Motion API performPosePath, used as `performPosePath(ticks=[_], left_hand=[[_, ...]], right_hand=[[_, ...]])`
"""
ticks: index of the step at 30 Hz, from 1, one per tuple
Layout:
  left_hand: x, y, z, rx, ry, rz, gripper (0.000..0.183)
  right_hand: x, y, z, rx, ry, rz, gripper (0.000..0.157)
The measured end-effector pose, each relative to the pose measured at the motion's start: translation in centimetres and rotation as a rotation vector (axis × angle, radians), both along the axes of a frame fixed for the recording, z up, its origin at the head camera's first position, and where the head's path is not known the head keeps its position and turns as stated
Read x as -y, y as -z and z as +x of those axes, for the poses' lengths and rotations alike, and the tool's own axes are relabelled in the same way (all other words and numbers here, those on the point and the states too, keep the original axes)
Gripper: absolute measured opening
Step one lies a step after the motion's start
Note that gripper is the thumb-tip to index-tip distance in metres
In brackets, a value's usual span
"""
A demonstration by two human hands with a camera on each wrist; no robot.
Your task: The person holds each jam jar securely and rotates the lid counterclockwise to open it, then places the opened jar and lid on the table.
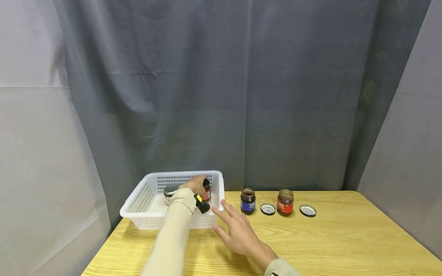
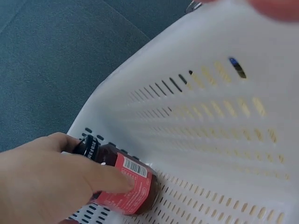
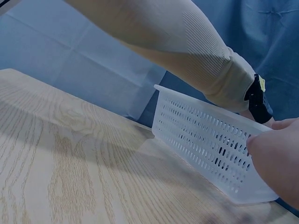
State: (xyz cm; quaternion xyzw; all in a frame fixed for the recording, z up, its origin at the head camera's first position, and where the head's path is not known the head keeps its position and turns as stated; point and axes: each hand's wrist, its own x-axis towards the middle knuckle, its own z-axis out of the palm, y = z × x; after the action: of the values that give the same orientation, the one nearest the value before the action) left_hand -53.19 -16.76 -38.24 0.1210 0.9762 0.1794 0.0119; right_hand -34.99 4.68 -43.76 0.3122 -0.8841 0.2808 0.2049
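Note:
My left hand (image 1: 195,184) reaches into the white plastic basket (image 1: 138,199) and grips a dark jar with a red label (image 2: 140,182) and a black lid. In the left wrist view the thumb lies along the label, and a barcode shows beside it. That jar (image 1: 206,190) stands near the basket's right wall. A second jar with a silvery lid (image 1: 171,189) sits further left in the basket, partly behind my left sleeve. With fingers spread, my right hand (image 1: 238,232) is at the basket's near right corner; whether it touches the rim I cannot tell.
Right of the basket, on the wooden table (image 1: 331,245), stand an uncapped blue-label jar (image 1: 248,201) and an uncapped red-label jar (image 1: 285,202). One upturned lid (image 1: 268,209) lies between them, another lid (image 1: 307,211) further right. A grey curtain (image 1: 293,115) hangs behind.

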Motion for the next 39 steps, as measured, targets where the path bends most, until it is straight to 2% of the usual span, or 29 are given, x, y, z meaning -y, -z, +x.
performPosePath(ticks=[7, 25, 31, 39], left_hand=[[0.7, 0.1, 0.1, -0.060, 0.078, -0.019, 0.076], [-0.4, -0.2, 0.6, -0.050, 0.050, -0.019, 0.065], [0.5, 0.0, 0.7, -0.030, 0.037, -0.002, 0.062], [1.6, -1.0, 1.0, -0.091, 0.102, 0.029, 0.055]], right_hand=[[0.4, 0.0, 0.0, 0.000, -0.012, -0.015, 0.053], [-0.1, 0.1, 0.2, -0.009, -0.029, -0.045, 0.052], [0.5, 0.3, 0.2, -0.012, -0.049, -0.045, 0.052], [0.7, 0.2, -0.1, -0.035, -0.054, -0.061, 0.051]])
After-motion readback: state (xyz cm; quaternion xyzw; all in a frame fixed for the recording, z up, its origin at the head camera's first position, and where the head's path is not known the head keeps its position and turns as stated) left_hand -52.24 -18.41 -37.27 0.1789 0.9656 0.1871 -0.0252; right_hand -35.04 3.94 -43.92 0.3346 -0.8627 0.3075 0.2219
